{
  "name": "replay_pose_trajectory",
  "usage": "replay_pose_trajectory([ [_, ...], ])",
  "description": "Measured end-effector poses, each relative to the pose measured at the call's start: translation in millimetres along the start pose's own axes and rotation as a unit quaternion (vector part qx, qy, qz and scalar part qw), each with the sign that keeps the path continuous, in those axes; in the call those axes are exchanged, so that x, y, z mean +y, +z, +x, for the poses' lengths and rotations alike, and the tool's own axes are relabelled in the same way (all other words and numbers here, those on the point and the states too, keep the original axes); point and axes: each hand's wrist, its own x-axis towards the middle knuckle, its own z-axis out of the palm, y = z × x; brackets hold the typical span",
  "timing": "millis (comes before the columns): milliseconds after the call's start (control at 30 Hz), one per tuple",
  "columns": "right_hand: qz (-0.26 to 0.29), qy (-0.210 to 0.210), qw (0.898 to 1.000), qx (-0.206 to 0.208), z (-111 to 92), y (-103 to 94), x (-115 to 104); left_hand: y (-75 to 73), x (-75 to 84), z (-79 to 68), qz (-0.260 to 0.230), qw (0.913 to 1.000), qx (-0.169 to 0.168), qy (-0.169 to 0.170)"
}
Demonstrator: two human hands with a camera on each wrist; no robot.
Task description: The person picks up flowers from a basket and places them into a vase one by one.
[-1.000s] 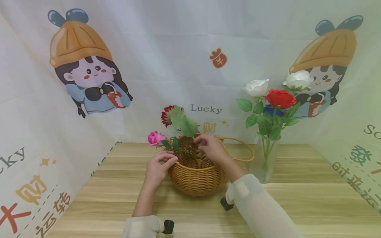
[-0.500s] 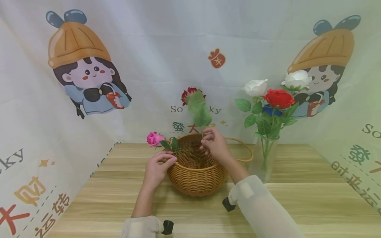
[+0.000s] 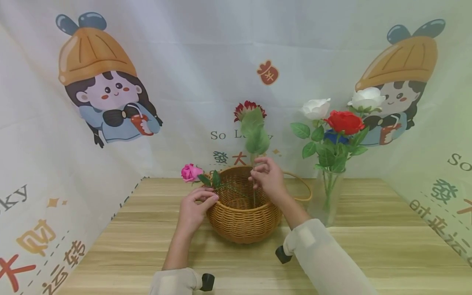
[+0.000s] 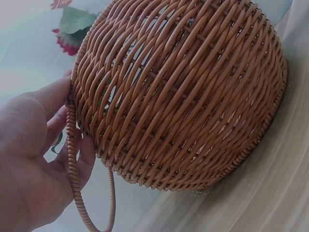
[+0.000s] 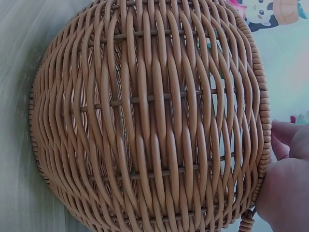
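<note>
In the head view a round wicker basket [image 3: 243, 225] stands on the table. My left hand [image 3: 193, 207] grips its left rim; in the left wrist view the thumb and fingers lie at the rim of the basket [image 4: 183, 96], by the handle joint. My right hand [image 3: 271, 180] pinches the stem of a dark red flower [image 3: 248, 110] with pale petal edges and broad green leaves. That flower stands upright, its stem end down inside the basket. A pink rose [image 3: 191, 173] leans out over the left rim, its stem inside. The basket hides most of the right hand [image 5: 289, 188] in the right wrist view.
To the right stands a clear vase [image 3: 328, 200] with two white roses [image 3: 366, 99], a red rose [image 3: 345, 122] and a blue flower [image 3: 336, 136]. A basket handle [image 3: 304, 186] sticks out near the vase. Printed cloth [image 3: 206, 61] walls enclose the wooden table [image 3: 129, 246].
My right hand has moved slightly right and swung the dark red flower from leaning left to upright, with its stem in the basket. The left hand stays on the rim.
</note>
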Motion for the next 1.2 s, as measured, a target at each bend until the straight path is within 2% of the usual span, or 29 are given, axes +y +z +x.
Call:
replay_pose_trajectory([
  [200,0.02,0.002,1.0,0.02,-1.5,-0.8,-1.0,-0.3,0.0,-0.2,-0.005,1.0,0.0,-0.004],
  [500,-0.023,0.001,0.999,0.038,-2.8,-0.6,-2.9,-0.3,-0.2,-0.2,-0.006,1.0,-0.001,-0.005],
  [933,-0.025,-0.003,0.998,0.05,-0.6,-0.6,-2.5,-1.0,-0.7,0.5,-0.004,1.0,-0.002,-0.005],
  [1200,-0.009,-0.007,0.997,0.08,-1.3,2.3,-8.5,-3.7,-2.2,0.1,0.0,1.0,-0.004,0.0],
])
